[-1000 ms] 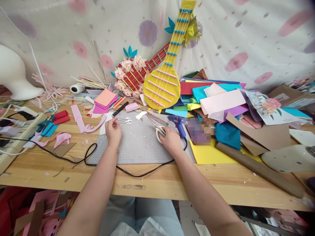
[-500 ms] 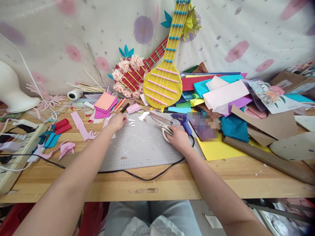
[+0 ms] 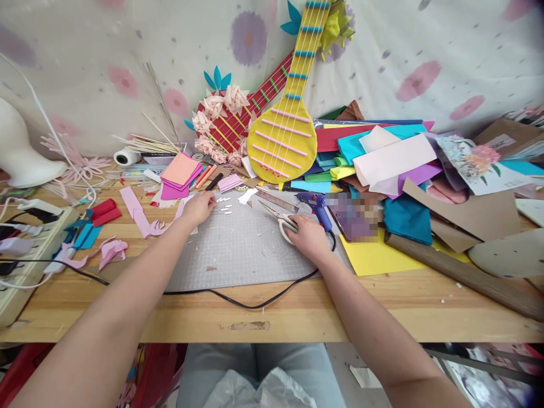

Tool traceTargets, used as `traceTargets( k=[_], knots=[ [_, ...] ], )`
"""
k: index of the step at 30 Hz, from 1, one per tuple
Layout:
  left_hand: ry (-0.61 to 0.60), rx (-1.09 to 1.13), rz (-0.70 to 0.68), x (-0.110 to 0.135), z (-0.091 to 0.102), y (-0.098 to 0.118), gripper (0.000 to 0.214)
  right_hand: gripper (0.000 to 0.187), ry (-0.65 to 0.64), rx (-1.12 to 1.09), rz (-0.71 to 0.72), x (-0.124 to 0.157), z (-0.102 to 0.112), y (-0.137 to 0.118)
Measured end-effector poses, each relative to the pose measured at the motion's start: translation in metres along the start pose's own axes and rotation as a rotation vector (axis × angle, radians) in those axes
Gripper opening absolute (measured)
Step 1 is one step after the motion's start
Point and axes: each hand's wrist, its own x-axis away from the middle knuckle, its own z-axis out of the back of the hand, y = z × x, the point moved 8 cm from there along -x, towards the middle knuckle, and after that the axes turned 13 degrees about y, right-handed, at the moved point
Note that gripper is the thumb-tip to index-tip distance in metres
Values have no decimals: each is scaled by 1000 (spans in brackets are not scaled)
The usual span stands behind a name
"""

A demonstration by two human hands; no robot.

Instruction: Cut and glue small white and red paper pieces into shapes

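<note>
My left hand (image 3: 199, 208) is at the upper left of the grey cutting mat (image 3: 238, 255), fingertips drawn together in a pinch. Whether a small piece is between them I cannot make out. Right beside those fingertips lie several short white strips (image 3: 225, 207). My right hand (image 3: 309, 235) rests on the mat's right side, closed around the white handles of a pair of scissors (image 3: 285, 224). The blades point up and to the left, slightly apart, close to a metal ruler (image 3: 278, 201). A white paper scrap (image 3: 247, 196) lies between the strips and the ruler.
A blue glue gun (image 3: 314, 205) and a phone (image 3: 351, 218) lie right of the scissors. The black cord (image 3: 255, 306) crosses the mat's front edge. Behind stand yellow (image 3: 283, 141) and red (image 3: 229, 133) craft instruments. Coloured paper (image 3: 395, 161) is piled at right, a power strip (image 3: 38, 266) at left.
The view has shifted slightly. Both hands keep nearly the same places, the right still on the scissors and the left still pinched beside the white strips.
</note>
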Motion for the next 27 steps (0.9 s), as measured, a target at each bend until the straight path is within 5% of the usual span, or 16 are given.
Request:
traceTargets(
  k=[5,10,21,27],
  knots=[
    [55,42,-56,1,5,0,20,28,-8,1,6,0,0,0],
    [-18,28,-179,5,5,9,16,28,-15,7,2,0,-1,0],
    [-16,-132,-146,0,2,10,17,29,-27,5,-2,0,-1,0],
    [3,33,-252,8,9,16,22,28,-13,-1,13,0,-2,1]
  ],
)
